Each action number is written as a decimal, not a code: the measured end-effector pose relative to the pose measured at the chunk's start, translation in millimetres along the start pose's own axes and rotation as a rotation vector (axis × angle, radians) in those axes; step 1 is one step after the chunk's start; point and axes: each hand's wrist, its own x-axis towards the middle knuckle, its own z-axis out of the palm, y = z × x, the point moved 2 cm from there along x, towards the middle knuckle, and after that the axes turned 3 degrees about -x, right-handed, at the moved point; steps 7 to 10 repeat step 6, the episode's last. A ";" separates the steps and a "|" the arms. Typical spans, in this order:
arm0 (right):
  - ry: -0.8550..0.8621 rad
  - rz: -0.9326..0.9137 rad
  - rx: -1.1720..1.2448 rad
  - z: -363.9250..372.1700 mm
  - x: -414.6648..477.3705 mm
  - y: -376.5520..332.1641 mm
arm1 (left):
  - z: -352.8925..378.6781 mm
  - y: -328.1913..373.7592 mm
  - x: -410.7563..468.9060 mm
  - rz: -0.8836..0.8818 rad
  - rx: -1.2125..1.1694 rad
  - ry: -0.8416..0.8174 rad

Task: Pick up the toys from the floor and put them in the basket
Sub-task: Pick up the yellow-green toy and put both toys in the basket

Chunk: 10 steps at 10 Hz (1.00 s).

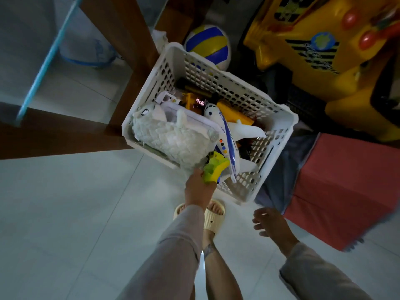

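Note:
A white perforated basket [255, 100] stands on the pale tiled floor, tilted in the view. Inside lie a white plush toy [171, 137], a white and blue toy plane [225, 135], yellow plastic pieces [236, 115] and other toys. My left hand [198, 188] is shut on a green and yellow toy [214, 169], held over the basket's near rim beside the plush. My right hand [271, 223] hovers lower right of the basket, fingers apart, holding nothing.
A blue, yellow and white ball [208, 46] rests behind the basket. A large yellow ride-on toy [320, 50] stands at the upper right, a red mat [346, 191] at the right. Dark wooden table legs [129, 61] rise left. My feet in cream slippers [213, 217] are below the basket.

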 end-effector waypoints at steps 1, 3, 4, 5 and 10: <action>-0.037 -0.012 -0.017 -1.4 4.7 7.9 | 21.0 10.4 23.9 0.170 0.199 0.079; -0.113 -0.053 -0.034 9.5 4.7 17.9 | 43.1 13.3 53.4 0.364 0.796 0.224; -0.133 -0.062 -0.034 16.9 0.7 22.6 | 41.9 5.8 50.4 0.354 0.822 0.226; -0.147 -0.025 0.065 19.9 -8.9 24.3 | 31.3 4.1 39.1 0.371 0.800 0.183; -0.016 -0.106 0.372 12.8 -39.0 14.5 | 0.1 -14.0 19.5 0.352 0.803 0.076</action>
